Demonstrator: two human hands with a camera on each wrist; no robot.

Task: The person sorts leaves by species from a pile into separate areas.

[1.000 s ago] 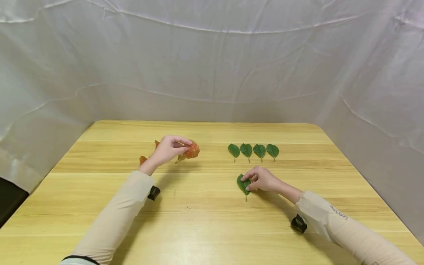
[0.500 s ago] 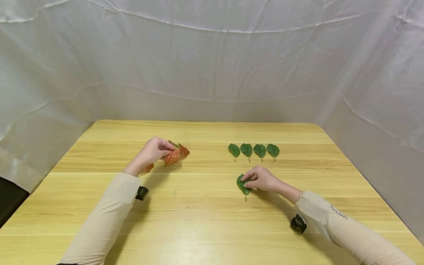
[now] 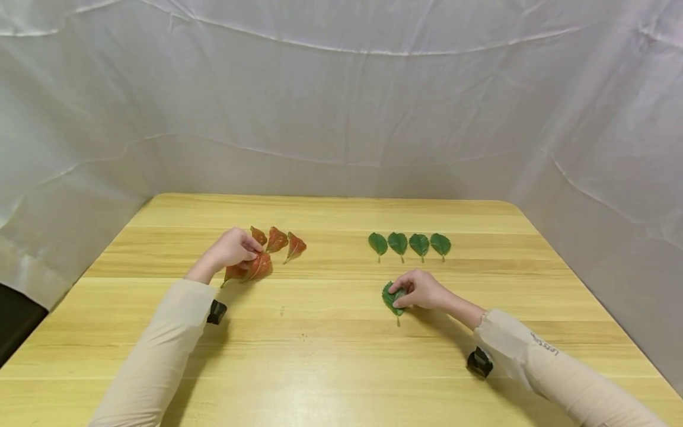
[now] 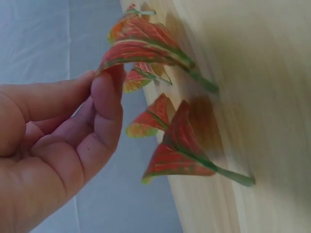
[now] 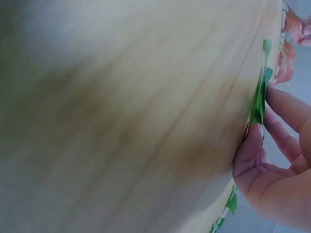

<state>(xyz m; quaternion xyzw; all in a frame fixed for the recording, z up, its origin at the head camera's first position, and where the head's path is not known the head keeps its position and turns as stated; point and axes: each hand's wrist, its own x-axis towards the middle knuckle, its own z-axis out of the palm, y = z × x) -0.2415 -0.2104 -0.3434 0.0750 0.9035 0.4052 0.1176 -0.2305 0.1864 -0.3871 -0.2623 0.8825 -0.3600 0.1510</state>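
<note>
My left hand (image 3: 233, 248) pinches a red leaf (image 3: 259, 267) by its edge, at the left of the table. In the left wrist view this leaf (image 4: 146, 46) is raised off the wood, its stem pointing away from the fingers. Another red leaf (image 4: 182, 153) lies close beside it, partly covered by the hand in the head view. Just behind stand three red leaves in a row, the rightmost red leaf (image 3: 295, 246) lying somewhat apart. Right of the middle, my right hand (image 3: 421, 290) holds a green leaf (image 3: 390, 298) between thumb and fingers, low at the tabletop.
Several green leaves form a neat row behind the right hand, among them a green leaf (image 3: 418, 244) with its stem toward me. The wooden table (image 3: 331, 356) is enclosed by a pale cloth (image 3: 341, 107) at the back and sides.
My left hand has moved left and toward me with a red leaf, uncovering the row of red leaves. The right hand stays almost in place on the green leaf.
</note>
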